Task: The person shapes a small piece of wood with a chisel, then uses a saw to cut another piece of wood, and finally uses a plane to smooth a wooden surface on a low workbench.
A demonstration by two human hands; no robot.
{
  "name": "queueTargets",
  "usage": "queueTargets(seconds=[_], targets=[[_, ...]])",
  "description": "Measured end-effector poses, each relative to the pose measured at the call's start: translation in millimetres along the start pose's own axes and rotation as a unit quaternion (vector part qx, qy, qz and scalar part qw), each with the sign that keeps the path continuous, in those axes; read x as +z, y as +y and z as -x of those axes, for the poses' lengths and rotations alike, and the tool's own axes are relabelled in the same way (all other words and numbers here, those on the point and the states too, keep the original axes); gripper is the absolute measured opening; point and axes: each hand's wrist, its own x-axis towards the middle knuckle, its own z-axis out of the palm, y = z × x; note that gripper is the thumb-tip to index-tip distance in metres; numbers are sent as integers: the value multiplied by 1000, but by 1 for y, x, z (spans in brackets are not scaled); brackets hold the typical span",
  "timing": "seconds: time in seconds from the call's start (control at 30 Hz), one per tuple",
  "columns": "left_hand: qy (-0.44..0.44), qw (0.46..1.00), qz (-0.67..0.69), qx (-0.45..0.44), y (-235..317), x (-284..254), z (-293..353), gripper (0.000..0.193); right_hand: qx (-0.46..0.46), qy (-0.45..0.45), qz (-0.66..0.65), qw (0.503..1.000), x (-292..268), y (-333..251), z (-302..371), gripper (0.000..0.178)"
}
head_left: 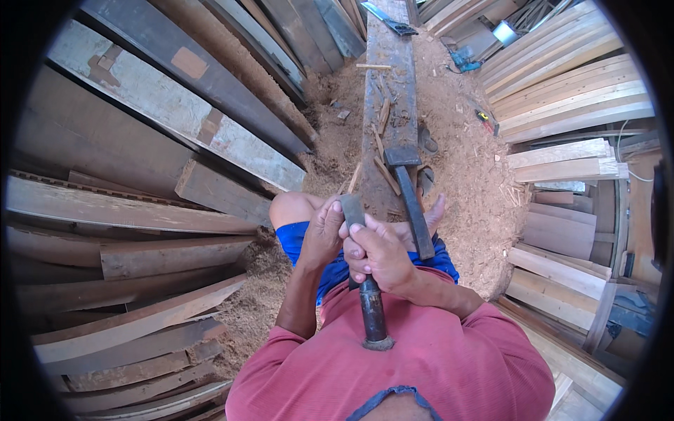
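Observation:
A wide-bladed chisel (372, 309) stands in front of my chest, its dark handle's butt against my red shirt and its blade pointing away from me. My right hand (382, 252) is wrapped round it where blade and handle meet. Beside the blade's edge, my left hand (323, 228) is closed with thumb and fingertips on the flat end of the blade. A dark mallet (414, 203) rests on the wooden bench plank (390, 84), its handle slanting toward my right thigh. Wood slivers (384, 116) lie along the plank.
A handsaw (400, 28) lies at the plank's far end. Stacked boards (140, 91) line the left, and lighter timber (562, 91) the right. Sawdust (474, 203) covers the floor, with sandals (426, 140), a teal power tool (463, 59) and a small yellow-red tool (484, 121).

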Motion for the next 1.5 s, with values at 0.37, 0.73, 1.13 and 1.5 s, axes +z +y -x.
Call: queueTargets(seconds=[0.37,0.73,1.13,1.5], targets=[[-27,980,162,-112,0,10,41,39,-97,45,31,994,-5,-9,16,20],[61,998,-4,-7,-33,-7,44,23,-223,135,249,933,-48,-50,-8,20],[-44,990,-124,42,-17,7,17,21,-268,161,423,850,-72,-50,-24,20],[-30,956,243,-160,-29,4,3,36,-255,139,56,955,-57,-33,-27,24]])
